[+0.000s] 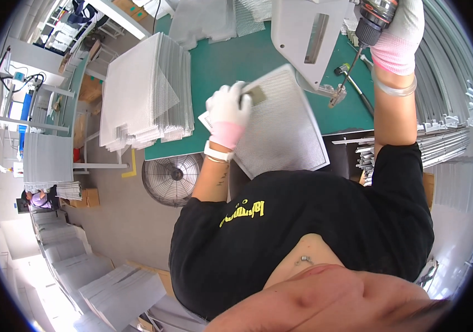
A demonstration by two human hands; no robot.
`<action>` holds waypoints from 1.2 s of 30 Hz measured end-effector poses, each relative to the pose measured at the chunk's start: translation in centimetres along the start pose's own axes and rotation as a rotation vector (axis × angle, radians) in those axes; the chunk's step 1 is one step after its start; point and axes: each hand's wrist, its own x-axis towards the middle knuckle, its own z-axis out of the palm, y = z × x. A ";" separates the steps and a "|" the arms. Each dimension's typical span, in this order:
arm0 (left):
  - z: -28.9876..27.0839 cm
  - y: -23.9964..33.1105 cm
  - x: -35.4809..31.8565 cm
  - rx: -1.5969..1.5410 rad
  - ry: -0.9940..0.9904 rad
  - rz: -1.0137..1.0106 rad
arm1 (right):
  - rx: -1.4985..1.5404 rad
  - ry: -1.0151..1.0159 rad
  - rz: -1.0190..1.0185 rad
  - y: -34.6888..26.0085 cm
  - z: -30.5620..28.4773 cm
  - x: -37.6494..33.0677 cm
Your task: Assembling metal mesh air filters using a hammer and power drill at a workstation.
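Note:
My left hand (228, 109), in a white glove with a pink cuff, is closed at the left edge of a framed mesh panel (286, 122). A small olive-grey block (254, 95) lies against its fingers, partly hidden. The panel is tilted, its lower edge close to my body. My gloved right hand (405, 33) is wrapped round a power drill (376, 19) at the upper right. From its chuck a long thin bit slants down toward a small metal fitting (336, 98) on a pale grey machine (311, 41).
A tall stack of mesh sheets (142, 91) stands on the green table (225, 58), left of the panel. A hammer (355, 88) lies beside the machine. Long metal strips (446, 72) are piled at right. A floor fan (172, 177) stands below the table's front edge.

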 end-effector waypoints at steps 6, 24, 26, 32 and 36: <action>-2.8 8.4 -2.6 -0.185 0.062 0.312 | -0.041 -0.081 -0.015 1.4 1.0 -0.5; -4.5 10.7 -3.4 -0.305 0.014 0.416 | 0.335 -0.271 0.370 1.3 0.5 -5.0; -4.4 10.6 -3.3 -0.314 0.006 0.410 | 0.329 -0.272 0.362 1.2 0.0 -5.1; -3.7 10.3 -3.3 -0.343 -0.018 0.418 | 0.047 -0.195 0.225 1.3 -2.9 -6.2; -3.2 10.5 -3.4 -0.415 -0.039 0.426 | -0.011 0.005 0.172 2.4 -5.5 -8.6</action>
